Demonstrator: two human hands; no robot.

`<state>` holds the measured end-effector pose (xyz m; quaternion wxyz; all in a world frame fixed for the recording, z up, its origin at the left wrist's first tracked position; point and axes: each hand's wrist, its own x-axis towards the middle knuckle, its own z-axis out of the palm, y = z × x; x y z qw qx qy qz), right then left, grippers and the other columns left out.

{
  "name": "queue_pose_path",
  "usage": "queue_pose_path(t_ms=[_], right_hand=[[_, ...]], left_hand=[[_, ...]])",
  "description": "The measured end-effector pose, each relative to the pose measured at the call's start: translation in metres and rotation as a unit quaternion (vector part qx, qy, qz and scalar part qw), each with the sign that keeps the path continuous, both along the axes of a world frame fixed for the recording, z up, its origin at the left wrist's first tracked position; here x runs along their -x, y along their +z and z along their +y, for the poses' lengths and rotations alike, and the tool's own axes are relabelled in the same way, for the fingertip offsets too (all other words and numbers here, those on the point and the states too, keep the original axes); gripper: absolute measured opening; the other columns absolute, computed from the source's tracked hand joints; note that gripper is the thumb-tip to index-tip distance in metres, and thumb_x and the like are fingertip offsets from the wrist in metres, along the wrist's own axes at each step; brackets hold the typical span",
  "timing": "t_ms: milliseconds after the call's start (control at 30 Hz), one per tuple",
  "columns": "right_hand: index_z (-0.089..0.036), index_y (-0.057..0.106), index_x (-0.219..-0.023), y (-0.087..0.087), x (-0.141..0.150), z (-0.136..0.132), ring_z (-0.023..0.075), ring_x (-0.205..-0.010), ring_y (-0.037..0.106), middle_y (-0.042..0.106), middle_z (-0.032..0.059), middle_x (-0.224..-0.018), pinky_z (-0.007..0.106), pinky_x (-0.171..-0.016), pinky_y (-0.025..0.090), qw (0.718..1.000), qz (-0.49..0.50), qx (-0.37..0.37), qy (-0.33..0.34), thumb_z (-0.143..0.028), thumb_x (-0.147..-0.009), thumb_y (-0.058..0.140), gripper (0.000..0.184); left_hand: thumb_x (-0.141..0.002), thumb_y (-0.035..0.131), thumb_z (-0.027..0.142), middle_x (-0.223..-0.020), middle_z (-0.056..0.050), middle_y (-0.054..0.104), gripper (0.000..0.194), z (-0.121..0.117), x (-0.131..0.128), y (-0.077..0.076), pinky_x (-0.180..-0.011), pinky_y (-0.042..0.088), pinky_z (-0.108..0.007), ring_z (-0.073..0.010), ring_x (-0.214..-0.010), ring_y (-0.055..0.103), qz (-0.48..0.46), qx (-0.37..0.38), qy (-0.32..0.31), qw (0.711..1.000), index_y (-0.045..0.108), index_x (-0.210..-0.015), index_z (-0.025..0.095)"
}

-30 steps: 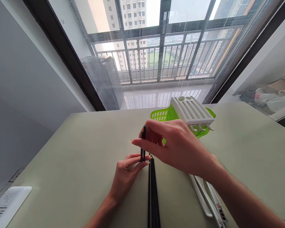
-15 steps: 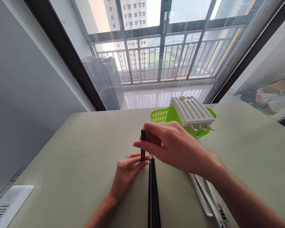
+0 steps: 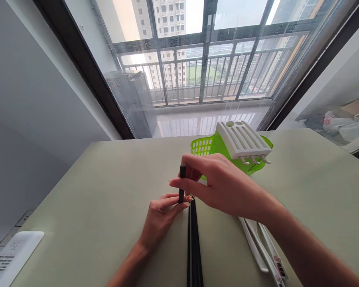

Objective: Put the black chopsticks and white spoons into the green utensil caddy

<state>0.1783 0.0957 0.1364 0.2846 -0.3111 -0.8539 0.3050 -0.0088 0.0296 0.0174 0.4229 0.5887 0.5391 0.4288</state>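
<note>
A pair of black chopsticks (image 3: 182,183) stands nearly upright over the table, pinched near the upper part between the thumb and fingers of my right hand (image 3: 218,179). Below it, my left hand (image 3: 160,219) closes its thumb and fingertips around the lower end of the same pair. Their bottom tips are hidden by the left fingers. More black chopsticks (image 3: 195,243) lie side by side on the table, pointing away from me, their far ends close to the left fingertips.
A green basket (image 3: 202,146) with a white slotted rack (image 3: 242,139) and small hooks stands behind my right hand. White long-handled utensils (image 3: 261,247) lie partly under my right forearm. A white printed object (image 3: 16,255) rests at the left of the pale table (image 3: 107,191).
The two upright chopsticks, seen slightly apart at the top before, now line up closely and lean a little. Both hands keep their grip almost in place.
</note>
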Motion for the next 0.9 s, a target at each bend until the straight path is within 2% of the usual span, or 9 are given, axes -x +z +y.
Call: queue_pose_path(t_ms=[533,733,900], right_hand=[[-0.021,0.052,-0.077,-0.002,-0.002,0.001,0.01,-0.06,0.051,0.061,-0.0045,-0.069,0.025,-0.056,0.033,1.0,-0.007,-0.018,0.017,-0.044,-0.101,0.057,0.034],[-0.021,0.062,-0.088,0.004,-0.005,-0.003,0.0104,-0.061,0.053,0.064,-0.0035,-0.07,0.025,-0.059,0.036,0.998,0.001,-0.06,0.003,-0.04,-0.103,0.055,0.026],[-0.021,0.064,-0.092,0.006,-0.005,-0.01,0.0099,-0.058,0.053,0.062,-0.0047,-0.065,0.024,-0.059,0.037,0.997,0.02,-0.073,-0.014,-0.039,-0.104,0.054,0.024]], left_hand=[[-0.092,0.069,0.037,-0.109,-0.007,0.079,0.022,0.001,0.001,0.001,-0.092,0.058,-0.037,-0.0259,-0.098,0.072,0.011,-0.001,-0.019,1.0,0.083,-0.103,0.025],[-0.091,0.07,0.037,-0.109,-0.005,0.079,0.02,0.002,0.004,-0.007,-0.096,0.055,-0.035,-0.0249,-0.102,0.072,0.023,-0.006,-0.02,1.0,0.084,-0.101,0.027],[-0.091,0.071,0.038,-0.11,-0.005,0.078,0.02,0.001,0.005,-0.011,-0.097,0.055,-0.035,-0.0246,-0.104,0.072,0.015,-0.004,-0.015,1.0,0.083,-0.102,0.027]])
